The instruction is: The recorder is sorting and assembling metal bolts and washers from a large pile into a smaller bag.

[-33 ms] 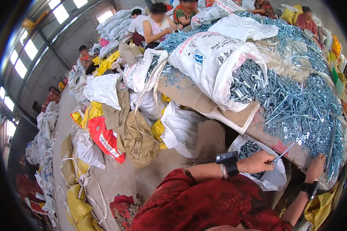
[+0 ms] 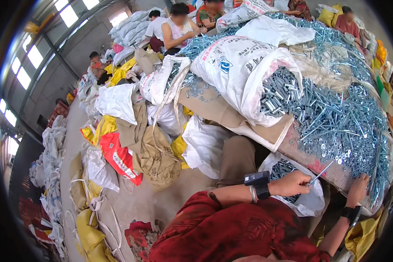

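From my feed, I see the slim silver metal rod (image 2: 322, 173) pinched in the bare left hand (image 2: 295, 183), beside an open white woven sack (image 2: 313, 203). The bare right hand (image 2: 357, 190) is at the loose heap of shiny metal washers (image 2: 339, 153); its grip I cannot tell. Nothing visibly shifts from the previous frame, so the work stands unchanged.

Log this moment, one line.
left hand: holding metal rod; right hand: at edge of hardware pile; below left hand: white sack, metal parts inside
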`<state>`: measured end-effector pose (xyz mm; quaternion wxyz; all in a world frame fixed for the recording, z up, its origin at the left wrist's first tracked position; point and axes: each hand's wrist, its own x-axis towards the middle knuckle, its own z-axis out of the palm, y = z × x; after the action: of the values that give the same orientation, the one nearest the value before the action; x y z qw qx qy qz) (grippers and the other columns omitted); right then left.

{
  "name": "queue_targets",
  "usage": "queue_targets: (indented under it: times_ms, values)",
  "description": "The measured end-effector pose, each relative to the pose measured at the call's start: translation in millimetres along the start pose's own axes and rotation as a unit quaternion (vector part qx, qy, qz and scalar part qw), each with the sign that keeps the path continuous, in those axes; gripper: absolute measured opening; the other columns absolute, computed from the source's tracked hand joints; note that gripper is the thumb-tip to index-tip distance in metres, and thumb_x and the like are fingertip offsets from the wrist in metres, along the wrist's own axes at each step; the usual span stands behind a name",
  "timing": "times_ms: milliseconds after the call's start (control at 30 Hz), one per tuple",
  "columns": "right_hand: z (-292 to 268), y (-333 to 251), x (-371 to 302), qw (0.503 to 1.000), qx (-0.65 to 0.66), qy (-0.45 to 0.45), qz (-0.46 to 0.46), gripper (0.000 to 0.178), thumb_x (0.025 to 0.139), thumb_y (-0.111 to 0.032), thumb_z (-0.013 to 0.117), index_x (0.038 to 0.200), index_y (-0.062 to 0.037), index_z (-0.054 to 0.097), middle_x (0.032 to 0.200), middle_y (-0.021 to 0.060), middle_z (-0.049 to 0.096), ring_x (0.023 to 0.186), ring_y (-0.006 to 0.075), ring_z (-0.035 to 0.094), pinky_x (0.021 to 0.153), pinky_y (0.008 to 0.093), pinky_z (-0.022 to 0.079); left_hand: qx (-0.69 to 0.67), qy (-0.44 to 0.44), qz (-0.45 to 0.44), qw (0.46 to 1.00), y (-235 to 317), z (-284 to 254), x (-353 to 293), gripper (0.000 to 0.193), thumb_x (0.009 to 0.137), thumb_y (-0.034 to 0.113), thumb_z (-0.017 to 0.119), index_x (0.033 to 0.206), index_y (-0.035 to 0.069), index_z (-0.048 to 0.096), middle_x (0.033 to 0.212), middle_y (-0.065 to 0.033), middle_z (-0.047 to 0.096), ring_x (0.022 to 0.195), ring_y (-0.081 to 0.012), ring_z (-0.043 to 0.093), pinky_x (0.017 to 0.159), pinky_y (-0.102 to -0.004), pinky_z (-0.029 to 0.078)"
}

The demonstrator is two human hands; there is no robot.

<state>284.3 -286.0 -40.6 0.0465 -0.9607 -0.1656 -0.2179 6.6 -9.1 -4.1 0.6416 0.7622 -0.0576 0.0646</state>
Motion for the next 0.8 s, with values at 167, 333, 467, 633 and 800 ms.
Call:
queue_targets:
  times_ms: [167,333,467,633,800]
  values:
    - [3.4,7.1,6.6,0.999,0.035,-0.001,-0.013,0.017,0.093,-0.013,0.058,0.105,-0.0027,0.051,0.117,0.0189,0.053,0.101,0.044,0.058,0.076,0.0508,0.049,-0.021,0.0,-0.041,0.999,-3.0,3.8,3.0,0.017,0.087,0.016,0.064,0.084,0.001,0.058,0.06,-0.0039,0.047,0.059,-0.0071,0.043,0.057,-0.0308,0.039]
    - [-55.1,-50.5,-22.2,0.898,0.439,0.0,0.025,0.018,0.097,-0.011,0.058,0.113,-0.0015,0.056,0.095,0.0074,0.06,0.072,0.018,0.062,0.058,0.0336,0.051,0.1,0.013,-0.015,0.995,-7.7,7.8,2.0,0.017,0.086,0.018,0.063,0.084,0.003,0.057,0.063,-0.0118,0.054,0.056,-0.024,0.054,0.056,-0.0391,0.041]
    - [-91.8,-94.4,-52.8,0.672,0.714,-0.193,-0.037,0.018,0.099,-0.011,0.058,0.112,0.001,0.059,0.085,0.0046,0.059,0.066,0.0097,0.058,0.052,0.0233,0.049,0.213,0.002,-0.023,0.977,6.8,9.6,-4.3,0.016,0.085,0.02,0.061,0.085,0.004,0.057,0.068,-0.0171,0.059,0.065,-0.0375,0.059,0.06,-0.0474,0.044]
    - [-119.2,-121.4,-64.1,0.704,0.679,-0.187,-0.088,0.017,0.097,-0.013,0.061,0.098,0.0035,0.063,0.077,0.0043,0.055,0.059,0.01,0.057,0.051,0.0232,0.048,0.285,-0.014,-0.013,0.958,19.7,4.4,-16.0,0.015,0.085,0.021,0.058,0.088,0.006,0.059,0.069,-0.0183,0.06,0.071,-0.0404,0.062,0.064,-0.053,0.045]
    - [-133.9,-128.4,-64.1,0.697,0.674,-0.195,-0.147,0.016,0.096,-0.012,0.062,0.097,0.0038,0.063,0.075,0.0037,0.052,0.056,0.0088,0.054,0.047,0.0219,0.041,0.276,0.005,-0.022,0.961,32.7,-2.3,-27.4,0.016,0.081,0.019,0.06,0.085,0.004,0.059,0.073,-0.0194,0.062,0.074,-0.0415,0.063,0.067,-0.0538,0.045]
